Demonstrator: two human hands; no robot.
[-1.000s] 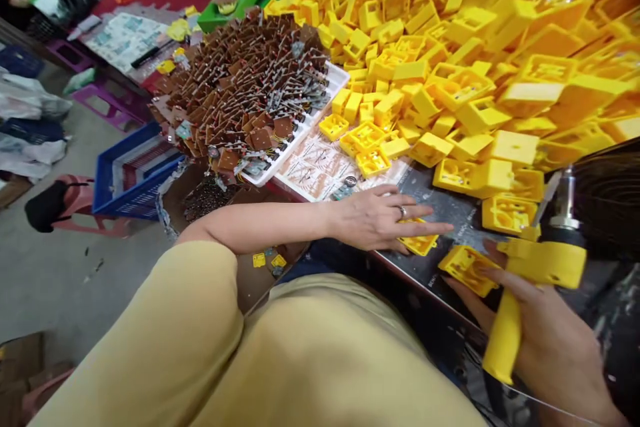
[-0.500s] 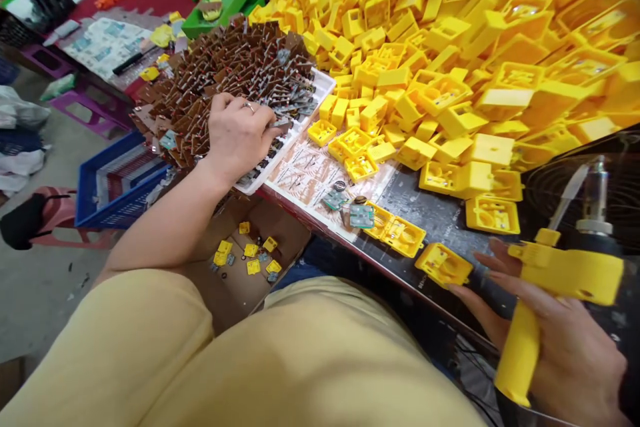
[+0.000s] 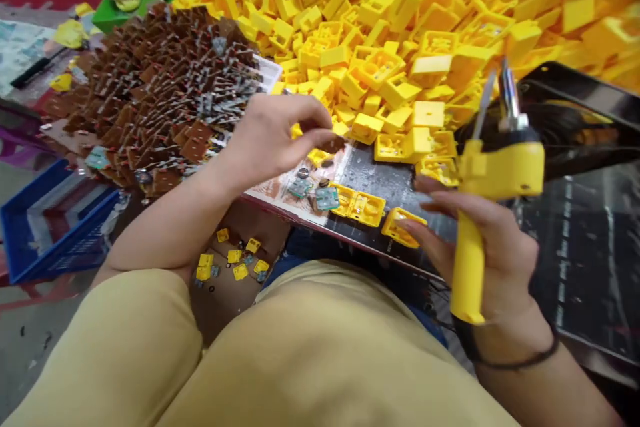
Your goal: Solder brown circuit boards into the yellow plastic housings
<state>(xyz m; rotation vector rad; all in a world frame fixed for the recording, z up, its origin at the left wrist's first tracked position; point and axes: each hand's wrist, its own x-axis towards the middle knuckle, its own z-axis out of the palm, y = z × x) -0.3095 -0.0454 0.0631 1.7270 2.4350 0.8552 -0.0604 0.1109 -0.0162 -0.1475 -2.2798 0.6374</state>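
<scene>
Pinching a small brown part, the left hand [image 3: 273,137] nears yellow housings [image 3: 361,205] awaiting fitting; right hand [image 3: 493,250], fingers wrapped round the yellow tool [image 3: 480,213], steadies another; the big pile [image 3: 400,20] remains

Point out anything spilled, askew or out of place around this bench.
A few small yellow pieces and bits lie scattered in the open cardboard box below the table edge, off the worktop. The brown circuit-board heap overflows its white tray. The left hand is too blurred to judge its grasp.
</scene>
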